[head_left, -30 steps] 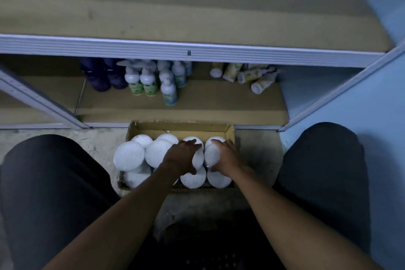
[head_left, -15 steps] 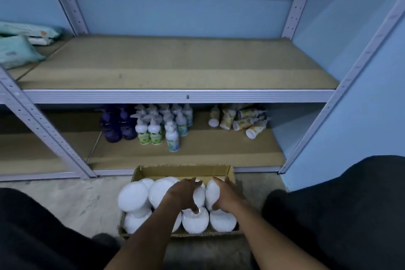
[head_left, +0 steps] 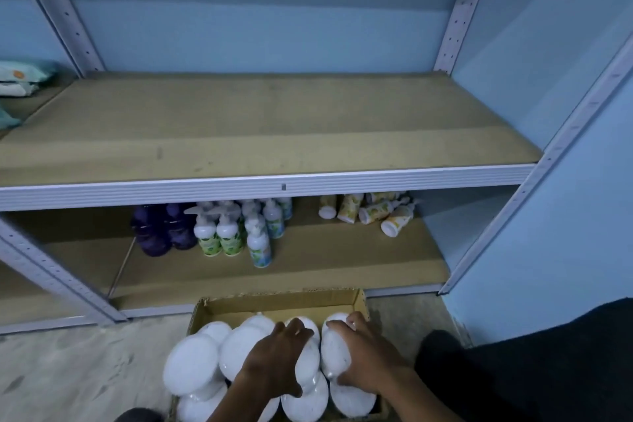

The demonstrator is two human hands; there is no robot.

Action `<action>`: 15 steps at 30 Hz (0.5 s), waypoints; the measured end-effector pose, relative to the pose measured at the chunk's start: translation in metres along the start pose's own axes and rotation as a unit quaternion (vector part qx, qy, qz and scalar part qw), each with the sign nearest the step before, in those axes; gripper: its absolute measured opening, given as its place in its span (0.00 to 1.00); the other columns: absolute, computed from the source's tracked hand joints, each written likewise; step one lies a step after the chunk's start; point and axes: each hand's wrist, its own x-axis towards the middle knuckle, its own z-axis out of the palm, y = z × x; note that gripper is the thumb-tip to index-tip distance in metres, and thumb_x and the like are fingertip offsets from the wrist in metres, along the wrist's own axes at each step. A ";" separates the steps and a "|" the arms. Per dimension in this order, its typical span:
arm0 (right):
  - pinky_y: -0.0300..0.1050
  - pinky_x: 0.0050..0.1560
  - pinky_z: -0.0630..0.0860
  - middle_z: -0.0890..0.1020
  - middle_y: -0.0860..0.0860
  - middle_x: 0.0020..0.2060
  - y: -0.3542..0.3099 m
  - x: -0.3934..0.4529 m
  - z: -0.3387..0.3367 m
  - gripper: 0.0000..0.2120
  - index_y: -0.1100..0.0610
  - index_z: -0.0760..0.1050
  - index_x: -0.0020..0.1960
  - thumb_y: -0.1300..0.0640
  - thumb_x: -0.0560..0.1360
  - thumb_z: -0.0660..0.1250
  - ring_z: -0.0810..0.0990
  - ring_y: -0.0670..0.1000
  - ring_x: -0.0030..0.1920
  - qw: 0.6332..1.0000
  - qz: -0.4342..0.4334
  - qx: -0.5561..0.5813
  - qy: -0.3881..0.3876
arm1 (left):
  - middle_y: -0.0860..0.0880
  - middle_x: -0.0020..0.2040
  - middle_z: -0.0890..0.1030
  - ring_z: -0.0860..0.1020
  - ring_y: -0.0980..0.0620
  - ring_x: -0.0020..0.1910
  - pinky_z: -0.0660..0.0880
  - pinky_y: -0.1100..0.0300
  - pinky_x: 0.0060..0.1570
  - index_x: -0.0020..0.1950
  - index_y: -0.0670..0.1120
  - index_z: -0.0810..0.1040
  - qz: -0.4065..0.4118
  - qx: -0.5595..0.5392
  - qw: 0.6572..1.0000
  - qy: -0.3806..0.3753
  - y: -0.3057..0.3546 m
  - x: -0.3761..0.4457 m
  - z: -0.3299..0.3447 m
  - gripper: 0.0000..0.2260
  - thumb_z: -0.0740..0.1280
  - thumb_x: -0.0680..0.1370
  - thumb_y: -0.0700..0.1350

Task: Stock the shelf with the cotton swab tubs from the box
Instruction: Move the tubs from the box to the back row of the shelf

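Note:
An open cardboard box [head_left: 281, 305] sits on the floor in front of the shelving, packed with several white-lidded cotton swab tubs [head_left: 191, 363]. My left hand [head_left: 274, 360] is closed around one tub [head_left: 308, 365] near the middle of the box. Beside it my right hand [head_left: 368, 356] grips a second tub [head_left: 334, 351] at the box's right side. Both tubs sit tilted among the others. Above stretches the brown middle shelf board [head_left: 260, 127], with nothing standing on this bay.
The bottom shelf holds purple bottles [head_left: 156, 229], white pump bottles [head_left: 219, 233] and toppled yellow-patterned tubes [head_left: 373, 211]. Wipe packs [head_left: 19, 77] lie on the neighbouring bay at left. Grey metal uprights [head_left: 561, 154] frame the bay; a blue wall stands right. My dark-clad knee [head_left: 534, 363] is lower right.
The view has tilted upward, bringing the middle shelf and back wall into sight. Both hands stay on the same two tubs in the box, which look slightly raised.

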 end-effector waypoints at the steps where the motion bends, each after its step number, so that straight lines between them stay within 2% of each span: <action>1: 0.48 0.64 0.72 0.56 0.47 0.74 -0.001 0.001 -0.001 0.41 0.39 0.57 0.77 0.46 0.69 0.74 0.65 0.55 0.72 1.000 -0.001 -0.001 0.000 | 0.48 0.74 0.60 0.65 0.44 0.69 0.72 0.46 0.63 0.77 0.50 0.58 0.000 0.009 1.000 -0.004 0.000 0.002 -0.001 0.42 0.75 0.68 0.56; 9: 0.44 0.67 0.69 0.59 0.47 0.72 -0.009 -0.002 -0.004 0.35 0.39 0.62 0.74 0.50 0.70 0.69 0.65 0.53 0.73 0.999 -0.002 0.031 0.027 | 0.49 0.69 0.64 0.69 0.43 0.64 0.75 0.44 0.58 0.72 0.50 0.64 -0.011 0.013 1.000 -0.010 0.007 0.004 -0.015 0.38 0.76 0.66 0.54; 13: 0.50 0.67 0.71 0.58 0.48 0.74 -0.012 -0.006 -0.034 0.39 0.39 0.61 0.75 0.49 0.68 0.73 0.63 0.55 0.73 0.999 0.013 0.020 0.021 | 0.46 0.71 0.64 0.68 0.42 0.68 0.69 0.49 0.66 0.76 0.48 0.62 0.009 -0.007 1.000 -0.005 0.009 0.001 -0.052 0.39 0.75 0.68 0.54; 15: 0.50 0.65 0.72 0.60 0.47 0.74 -0.014 -0.014 -0.060 0.41 0.39 0.60 0.76 0.47 0.67 0.74 0.63 0.54 0.72 0.999 0.011 0.017 0.036 | 0.47 0.70 0.67 0.69 0.43 0.67 0.70 0.52 0.65 0.75 0.48 0.64 0.007 -0.023 0.999 0.022 0.009 -0.001 -0.077 0.40 0.76 0.67 0.56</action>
